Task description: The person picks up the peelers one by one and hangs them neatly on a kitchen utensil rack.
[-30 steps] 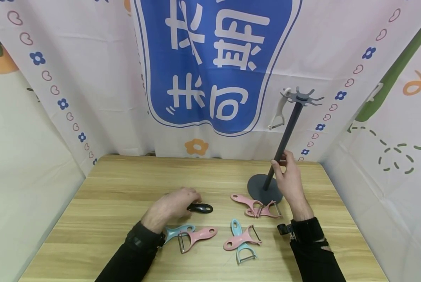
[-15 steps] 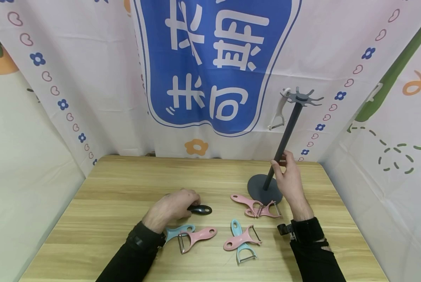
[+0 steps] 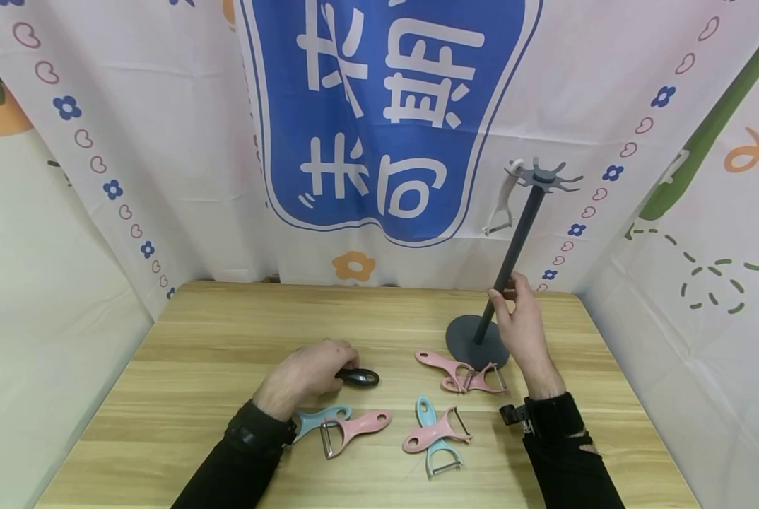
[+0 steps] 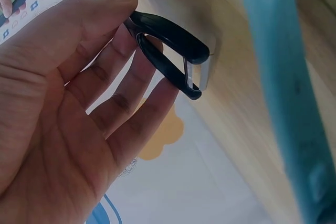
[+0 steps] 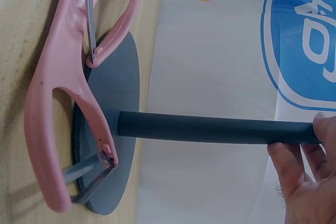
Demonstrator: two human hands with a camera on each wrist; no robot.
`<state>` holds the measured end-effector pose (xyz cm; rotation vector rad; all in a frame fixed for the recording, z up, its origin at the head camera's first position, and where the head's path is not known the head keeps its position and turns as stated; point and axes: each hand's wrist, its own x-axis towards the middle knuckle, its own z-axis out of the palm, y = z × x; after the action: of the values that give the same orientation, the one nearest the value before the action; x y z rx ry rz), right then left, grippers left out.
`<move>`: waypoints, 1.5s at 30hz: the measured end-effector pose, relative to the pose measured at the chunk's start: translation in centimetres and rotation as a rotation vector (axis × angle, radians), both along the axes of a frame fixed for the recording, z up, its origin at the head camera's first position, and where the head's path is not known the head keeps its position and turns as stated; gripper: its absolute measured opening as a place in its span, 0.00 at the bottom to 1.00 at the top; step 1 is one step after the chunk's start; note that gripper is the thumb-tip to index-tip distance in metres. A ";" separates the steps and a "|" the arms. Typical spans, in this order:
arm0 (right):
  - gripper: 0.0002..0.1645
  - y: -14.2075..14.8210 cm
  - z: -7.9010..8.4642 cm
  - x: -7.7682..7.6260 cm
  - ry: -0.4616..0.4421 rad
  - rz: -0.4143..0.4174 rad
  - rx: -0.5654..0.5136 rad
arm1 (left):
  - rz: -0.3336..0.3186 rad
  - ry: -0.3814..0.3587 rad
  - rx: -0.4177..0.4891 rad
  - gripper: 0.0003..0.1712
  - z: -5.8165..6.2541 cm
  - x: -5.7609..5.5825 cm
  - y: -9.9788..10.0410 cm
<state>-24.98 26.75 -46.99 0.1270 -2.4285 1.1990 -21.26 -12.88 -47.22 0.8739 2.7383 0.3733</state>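
Note:
My left hand (image 3: pixel 312 371) pinches a black peeler (image 3: pixel 362 377) between thumb and fingers, low over the table. In the left wrist view the thumb lies by the neck of the black peeler (image 4: pixel 170 35), whose blade end points away from the palm. With thumb and fingers my right hand (image 3: pixel 524 332) grips the pole of a dark grey hook stand (image 3: pixel 519 244). From a hook on the stand's left hangs a white peeler (image 3: pixel 505 198). Two pink peelers (image 5: pixel 44 103) lie by the round base, one overlapping the other.
Nearer the front of the wooden table (image 3: pixel 239 318), a pink peeler (image 3: pixel 367 423) overlaps a light blue peeler (image 3: pixel 316 418) partly hidden by my left wrist. To their right, another pink peeler (image 3: pixel 427 437) crosses a light blue peeler (image 3: pixel 439 452). A printed curtain (image 3: pixel 227 177) stands behind.
The left hand and the black peeler have shifted very slightly left. My right hand stays on the pole, and the other peelers lie as before.

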 end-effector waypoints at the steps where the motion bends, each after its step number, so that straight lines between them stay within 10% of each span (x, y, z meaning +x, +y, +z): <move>1: 0.28 0.0 0.0 0.0 0.009 0.000 0.002 | 0.002 0.001 -0.003 0.19 0.1 0.0 0.0; 45: 0.22 -2.2 0.4 0.4 0.053 0.037 -0.053 | 0.027 0.158 0.194 0.22 1.4 -0.7 0.6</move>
<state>-24.59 24.51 -46.58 0.1864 -2.3567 1.2589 -22.01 -12.32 -45.81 0.9522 2.8973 0.6087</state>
